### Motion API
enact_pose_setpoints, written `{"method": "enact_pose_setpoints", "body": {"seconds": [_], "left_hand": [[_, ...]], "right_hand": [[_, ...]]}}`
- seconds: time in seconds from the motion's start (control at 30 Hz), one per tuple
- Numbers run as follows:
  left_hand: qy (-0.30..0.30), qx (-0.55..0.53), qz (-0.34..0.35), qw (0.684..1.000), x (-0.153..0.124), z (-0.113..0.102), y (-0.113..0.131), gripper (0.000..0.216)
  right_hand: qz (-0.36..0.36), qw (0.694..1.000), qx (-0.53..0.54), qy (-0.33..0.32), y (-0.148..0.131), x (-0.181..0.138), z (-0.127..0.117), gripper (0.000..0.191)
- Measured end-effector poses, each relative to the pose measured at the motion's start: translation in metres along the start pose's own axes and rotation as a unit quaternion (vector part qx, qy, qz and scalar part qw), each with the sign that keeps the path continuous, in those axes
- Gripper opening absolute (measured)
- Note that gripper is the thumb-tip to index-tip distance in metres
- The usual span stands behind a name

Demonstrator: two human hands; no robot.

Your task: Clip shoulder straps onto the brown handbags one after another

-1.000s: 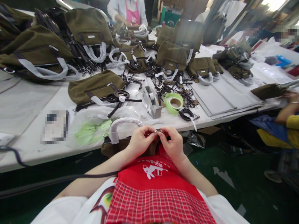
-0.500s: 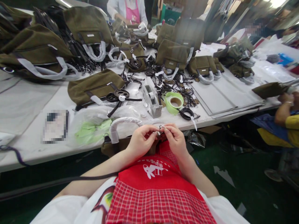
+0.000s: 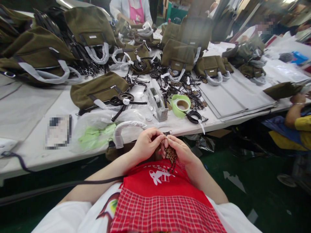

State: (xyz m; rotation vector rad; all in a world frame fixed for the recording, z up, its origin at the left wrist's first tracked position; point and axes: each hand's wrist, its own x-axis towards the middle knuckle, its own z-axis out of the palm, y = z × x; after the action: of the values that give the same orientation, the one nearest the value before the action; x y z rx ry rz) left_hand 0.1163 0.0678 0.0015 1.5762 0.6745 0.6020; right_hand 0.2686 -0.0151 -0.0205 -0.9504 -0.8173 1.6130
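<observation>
My left hand (image 3: pixel 148 144) and my right hand (image 3: pixel 181 149) meet in front of the red apron, thumbs and fingers pinched together. Between them hangs a leopard-print charm (image 3: pixel 171 154) with thin dangling ends. Both hands grip its top end, where something small and pale shows; the fingers hide the fastening. Behind my left wrist, below the table edge, is an olive bag with a plastic-wrapped handle (image 3: pixel 119 134). The nearest things on the table are a coiled dark strap (image 3: pixel 194 117), a roll of tape on green backing (image 3: pixel 181 105) and a grey tape dispenser (image 3: pixel 161 113).
Several olive bags (image 3: pixel 99 87) with wrapped handles fill the table. A pile of charms and straps (image 3: pixel 194 97) lies mid-table. Flat boards (image 3: pixel 228 97) lie right, a phone (image 3: pixel 58 132) left. A person in a pink apron (image 3: pixel 136 13) stands opposite; a yellow sleeve (image 3: pixel 303 124) shows right.
The leopard-print charm now hangs in plain sight between my hands; before, a small metal ring or clasp showed at my fingertips. My fingers have shifted slightly, the hands staying close together.
</observation>
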Motion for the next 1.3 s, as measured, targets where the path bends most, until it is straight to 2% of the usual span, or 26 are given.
{"method": "enact_pose_setpoints", "body": {"seconds": [0.07, 0.2, 0.27, 0.33, 0.43, 0.53, 0.63, 0.7, 0.77, 0.83, 0.9, 1.0, 1.07, 1.17, 1.3], "left_hand": [[0.012, 0.022, 0.010, 1.000, 0.000, 0.000, -0.001, 0.032], [0.070, 0.171, 0.054, 0.981, -0.002, -0.012, -0.010, 0.037], [0.115, 0.280, 0.055, 0.951, -0.007, -0.021, -0.019, 0.042], [0.151, 0.385, 0.020, 0.910, -0.011, -0.029, -0.030, 0.045], [0.145, 0.468, -0.044, 0.871, -0.013, -0.035, -0.049, 0.041], [0.082, 0.453, -0.038, 0.887, -0.006, -0.033, -0.065, 0.058], [0.011, 0.367, -0.010, 0.930, 0.005, -0.031, -0.071, 0.035], [0.039, 0.310, -0.018, 0.950, 0.011, -0.033, -0.068, 0.026], [0.101, 0.300, -0.044, 0.948, 0.015, -0.037, -0.062, 0.033], [0.121, 0.339, -0.072, 0.930, 0.018, -0.041, -0.054, 0.045], [0.082, 0.382, -0.091, 0.916, 0.020, -0.042, -0.048, 0.052], [0.005, 0.371, -0.095, 0.924, 0.018, -0.033, -0.043, 0.053], [0.015, 0.364, -0.079, 0.928, 0.014, -0.022, -0.044, 0.047], [0.051, 0.394, -0.061, 0.916, 0.008, -0.010, -0.051, 0.030], [-0.008, 0.361, -0.050, 0.931, 0.009, -0.005, -0.067, 0.026]], "right_hand": [[0.012, 1.000, 0.017, 0.013, 0.000, 0.000, 0.005, 0.030], [0.012, 0.998, 0.007, 0.061, -0.002, 0.002, 0.007, 0.030], [0.009, 0.996, 0.001, 0.085, -0.001, 0.003, 0.005, 0.030], [0.007, 0.994, -0.005, 0.105, -0.001, 0.005, 0.002, 0.031], [0.017, 0.993, -0.014, 0.114, -0.001, 0.006, 0.000, 0.033], [0.023, 0.995, -0.006, 0.100, -0.001, 0.008, 0.002, 0.032], [0.028, 0.996, 0.017, 0.082, 0.002, 0.009, 0.004, 0.029], [0.036, 0.996, 0.029, 0.079, 0.005, 0.011, 0.004, 0.029], [0.043, 0.995, 0.039, 0.083, 0.010, 0.012, 0.003, 0.029], [0.047, 0.994, 0.047, 0.086, 0.014, 0.013, 0.001, 0.028], [0.050, 0.994, 0.047, 0.085, 0.018, 0.015, 0.000, 0.028], [0.057, 0.994, 0.031, 0.086, 0.020, 0.017, -0.002, 0.028], [0.060, 0.994, 0.026, 0.088, 0.020, 0.018, -0.004, 0.028], [0.049, 0.995, 0.026, 0.085, 0.018, 0.019, -0.005, 0.027], [0.043, 0.994, 0.022, 0.094, 0.013, 0.017, -0.005, 0.026]]}}
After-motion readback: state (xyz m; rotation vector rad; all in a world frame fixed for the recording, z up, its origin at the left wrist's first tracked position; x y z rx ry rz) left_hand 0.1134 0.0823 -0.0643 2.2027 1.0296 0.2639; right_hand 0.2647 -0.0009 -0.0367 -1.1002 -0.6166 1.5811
